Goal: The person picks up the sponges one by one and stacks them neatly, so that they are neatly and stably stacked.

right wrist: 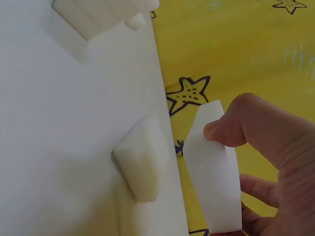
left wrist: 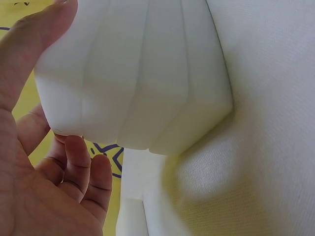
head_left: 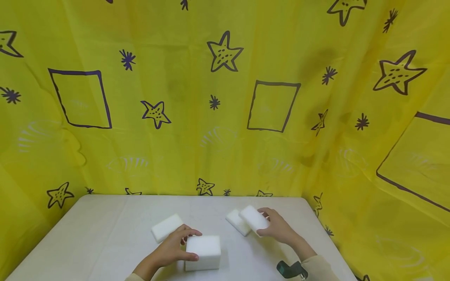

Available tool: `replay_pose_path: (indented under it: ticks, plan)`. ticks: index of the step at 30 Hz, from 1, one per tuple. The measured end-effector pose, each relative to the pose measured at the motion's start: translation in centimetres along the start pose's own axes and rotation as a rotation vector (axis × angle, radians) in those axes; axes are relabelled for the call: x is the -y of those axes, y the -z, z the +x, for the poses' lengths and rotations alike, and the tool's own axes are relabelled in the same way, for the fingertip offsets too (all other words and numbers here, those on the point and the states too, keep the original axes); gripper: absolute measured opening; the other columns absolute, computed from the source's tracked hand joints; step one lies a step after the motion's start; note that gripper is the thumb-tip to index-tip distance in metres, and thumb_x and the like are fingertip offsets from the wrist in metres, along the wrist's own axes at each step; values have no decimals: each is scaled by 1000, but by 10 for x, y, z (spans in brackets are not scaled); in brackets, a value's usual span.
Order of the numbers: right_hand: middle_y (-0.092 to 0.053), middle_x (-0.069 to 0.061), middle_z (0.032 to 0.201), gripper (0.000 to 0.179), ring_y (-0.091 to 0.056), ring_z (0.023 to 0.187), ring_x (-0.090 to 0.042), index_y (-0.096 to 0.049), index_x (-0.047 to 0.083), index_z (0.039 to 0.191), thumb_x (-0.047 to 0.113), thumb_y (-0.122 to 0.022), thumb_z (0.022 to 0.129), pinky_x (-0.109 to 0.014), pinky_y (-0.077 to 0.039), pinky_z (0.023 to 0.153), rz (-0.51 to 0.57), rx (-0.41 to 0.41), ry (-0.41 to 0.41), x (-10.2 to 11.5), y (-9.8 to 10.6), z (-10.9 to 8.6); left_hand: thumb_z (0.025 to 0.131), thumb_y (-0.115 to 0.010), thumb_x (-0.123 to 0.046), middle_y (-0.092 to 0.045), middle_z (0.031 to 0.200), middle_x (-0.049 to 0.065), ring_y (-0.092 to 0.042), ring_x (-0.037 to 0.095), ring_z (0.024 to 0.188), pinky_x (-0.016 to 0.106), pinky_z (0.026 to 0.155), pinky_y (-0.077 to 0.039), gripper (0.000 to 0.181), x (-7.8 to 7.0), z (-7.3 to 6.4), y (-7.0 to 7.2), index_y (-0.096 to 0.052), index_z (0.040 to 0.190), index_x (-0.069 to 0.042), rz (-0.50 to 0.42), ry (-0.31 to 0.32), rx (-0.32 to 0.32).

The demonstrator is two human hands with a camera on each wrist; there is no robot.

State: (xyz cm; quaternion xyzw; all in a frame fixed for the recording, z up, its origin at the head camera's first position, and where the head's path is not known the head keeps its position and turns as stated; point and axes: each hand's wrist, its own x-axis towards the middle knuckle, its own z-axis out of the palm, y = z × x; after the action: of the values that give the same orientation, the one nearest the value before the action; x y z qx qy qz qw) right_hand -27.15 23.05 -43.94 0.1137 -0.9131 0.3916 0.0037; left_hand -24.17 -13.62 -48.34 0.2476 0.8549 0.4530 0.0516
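Note:
Several white sponge blocks stand in a neat stack (head_left: 203, 249) near the front middle of the table, their layers showing in the left wrist view. My left hand (head_left: 171, 246) grips the stack's left side, thumb at the near edge and fingers at the far edge. Farther right, my right hand (head_left: 279, 227) pinches a single white sponge (right wrist: 211, 172) by its edges, thumb on one side and fingers on the other. This sponge is tilted above the table and overlaps a second sponge (head_left: 236, 223) lying flat. Another flat sponge (head_left: 166, 228) rests beyond my left hand.
The white-covered table (head_left: 116, 238) has rounded far corners. Yellow curtains (head_left: 190, 86) with drawn stars and squares hang behind it and along its sides. A dark green device (head_left: 291, 270) sits by my right wrist, near the sleeve.

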Motion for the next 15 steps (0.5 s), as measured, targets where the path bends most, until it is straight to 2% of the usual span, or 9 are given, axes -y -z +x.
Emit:
replay_pose_path:
  ticks: [6, 15]
  plan:
    - [-58, -13, 112, 68, -53, 98, -25, -53, -3, 129, 13, -83, 69, -37, -47, 77, 4, 76, 76, 18, 3, -2, 73, -86, -33, -53, 109, 2, -46, 20, 92, 29, 76, -40, 56, 0, 0, 0, -66, 123, -15, -10, 0, 5]
    - [-57, -10, 114, 68, -51, 100, -24, -55, 0, 129, 16, -84, 70, -32, -47, 76, -16, 131, 129, 41, 3, -7, 73, -86, -33, -52, 108, 1, -46, 20, 92, 29, 76, -40, 56, 0, -1, 0, -66, 122, -16, 0, -14, -3]
